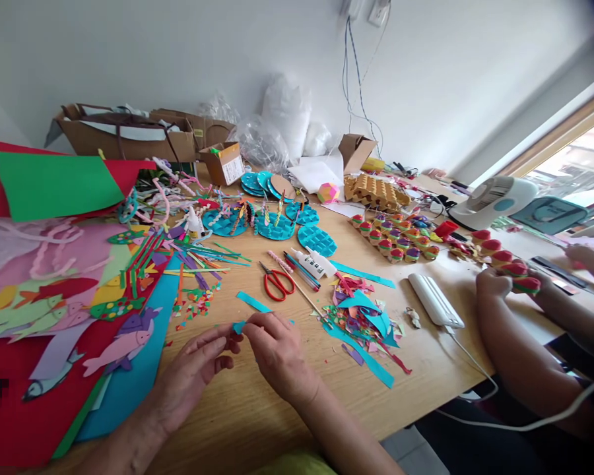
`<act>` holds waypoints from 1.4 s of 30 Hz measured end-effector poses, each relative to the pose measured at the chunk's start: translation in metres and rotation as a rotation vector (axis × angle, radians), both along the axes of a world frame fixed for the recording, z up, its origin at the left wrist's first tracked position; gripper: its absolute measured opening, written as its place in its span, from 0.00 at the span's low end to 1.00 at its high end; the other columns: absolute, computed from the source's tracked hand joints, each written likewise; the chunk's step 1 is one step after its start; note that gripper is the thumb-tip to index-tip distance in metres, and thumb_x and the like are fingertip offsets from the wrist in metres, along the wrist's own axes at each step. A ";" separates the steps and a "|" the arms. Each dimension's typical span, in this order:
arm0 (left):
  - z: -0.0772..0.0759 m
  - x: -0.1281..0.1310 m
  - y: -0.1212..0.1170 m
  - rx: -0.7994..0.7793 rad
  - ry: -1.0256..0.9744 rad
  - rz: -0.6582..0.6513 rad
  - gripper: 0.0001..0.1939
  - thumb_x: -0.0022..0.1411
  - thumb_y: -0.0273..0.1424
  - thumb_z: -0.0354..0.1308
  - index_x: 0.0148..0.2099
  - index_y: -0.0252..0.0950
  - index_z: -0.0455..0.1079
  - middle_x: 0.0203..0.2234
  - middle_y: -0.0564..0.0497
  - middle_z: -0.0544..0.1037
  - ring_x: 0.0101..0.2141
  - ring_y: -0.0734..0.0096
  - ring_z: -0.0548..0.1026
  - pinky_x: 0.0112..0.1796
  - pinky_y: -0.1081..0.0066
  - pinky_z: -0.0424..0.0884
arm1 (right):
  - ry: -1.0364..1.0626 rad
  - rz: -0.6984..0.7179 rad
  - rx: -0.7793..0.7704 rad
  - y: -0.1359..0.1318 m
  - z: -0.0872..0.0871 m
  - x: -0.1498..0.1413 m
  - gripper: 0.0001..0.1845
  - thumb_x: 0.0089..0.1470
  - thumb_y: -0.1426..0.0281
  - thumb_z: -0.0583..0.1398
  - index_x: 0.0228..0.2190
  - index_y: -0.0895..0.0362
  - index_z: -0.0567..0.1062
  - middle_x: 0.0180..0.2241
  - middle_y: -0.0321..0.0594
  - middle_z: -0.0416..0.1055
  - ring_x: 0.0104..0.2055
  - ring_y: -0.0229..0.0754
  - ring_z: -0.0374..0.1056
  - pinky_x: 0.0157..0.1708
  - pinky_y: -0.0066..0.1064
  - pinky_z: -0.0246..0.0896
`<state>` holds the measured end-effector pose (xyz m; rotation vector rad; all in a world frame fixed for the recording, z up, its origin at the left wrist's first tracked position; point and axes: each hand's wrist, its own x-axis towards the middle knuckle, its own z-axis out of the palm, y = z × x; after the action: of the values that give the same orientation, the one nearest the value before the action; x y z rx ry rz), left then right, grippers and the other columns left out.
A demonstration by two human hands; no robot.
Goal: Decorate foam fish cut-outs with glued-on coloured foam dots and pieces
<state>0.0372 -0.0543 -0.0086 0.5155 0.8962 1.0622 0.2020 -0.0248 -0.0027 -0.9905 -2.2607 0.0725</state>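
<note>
- Working a small blue paper piece (237,327) by fingertip, in front of the body and a little above the table (232,412). Step in hand, as judged: shaping or folding; exact action not resolved at this size.
- Grip, right hand (280,353): thumb and fingers appear pinched together on the piece. Left hand (194,364): fingers curved, tips meeting the piece; cannot tell whether they clamp it or only steady it.
- Next move, as judged: calls for a light fingertip hold and small motions, since thin paper would crease easily.
- Within reach: a blue strip (253,302) just beyond the hands; red-handled scissors (278,285) past it, lying apart, handles toward the worker; glue bottles (313,264) farther out.
- Room: bare wood between the forearms, and right of the right wrist as far as the near edge, which runs obliquely with floor showing below.
- Limits: coloured sheets and paper fish (121,346) crowd the left; confetti (198,300) lies loose beyond the left hand; a scrap heap (361,313) sits right of the right hand. Sweeping sideways could scatter bits.
- Far right: white box (434,300) with trailing cord, then a co-worker's hand (495,284), well apart.
</note>
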 end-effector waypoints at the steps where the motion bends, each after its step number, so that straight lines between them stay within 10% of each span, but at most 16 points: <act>1: 0.000 0.001 0.000 0.002 0.012 0.010 0.14 0.48 0.33 0.63 0.39 0.36 0.75 0.34 0.47 0.76 0.36 0.67 0.70 0.33 0.72 0.67 | -0.024 -0.007 0.008 0.000 0.000 -0.001 0.10 0.57 0.75 0.51 0.33 0.55 0.71 0.34 0.39 0.70 0.32 0.37 0.62 0.32 0.29 0.56; 13: -0.006 0.004 0.005 0.039 0.173 0.127 0.09 0.44 0.33 0.65 0.30 0.36 0.74 0.24 0.54 0.74 0.27 0.75 0.68 0.28 0.76 0.64 | 0.001 0.104 -0.109 -0.005 0.003 -0.008 0.10 0.56 0.75 0.51 0.34 0.54 0.71 0.35 0.40 0.70 0.35 0.38 0.63 0.34 0.30 0.56; 23: -0.004 -0.001 0.006 0.375 0.674 0.138 0.05 0.50 0.31 0.58 0.31 0.39 0.74 0.23 0.54 0.72 0.26 0.72 0.66 0.30 0.74 0.63 | 0.540 -0.068 -0.813 0.001 0.003 -0.018 0.07 0.42 0.74 0.59 0.28 0.56 0.67 0.25 0.34 0.65 0.24 0.33 0.61 0.22 0.24 0.56; 42: -0.008 -0.004 0.006 0.337 0.730 0.201 0.18 0.47 0.36 0.62 0.43 0.43 0.72 0.33 0.52 0.75 0.34 0.66 0.72 0.36 0.72 0.68 | 0.271 -0.092 -0.250 -0.009 0.010 -0.004 0.07 0.53 0.75 0.51 0.27 0.56 0.67 0.27 0.39 0.66 0.30 0.37 0.62 0.31 0.27 0.57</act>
<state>0.0337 -0.0484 -0.0163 1.1584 1.4354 1.2355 0.1983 -0.0334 0.0077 -1.1372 -1.9871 0.4327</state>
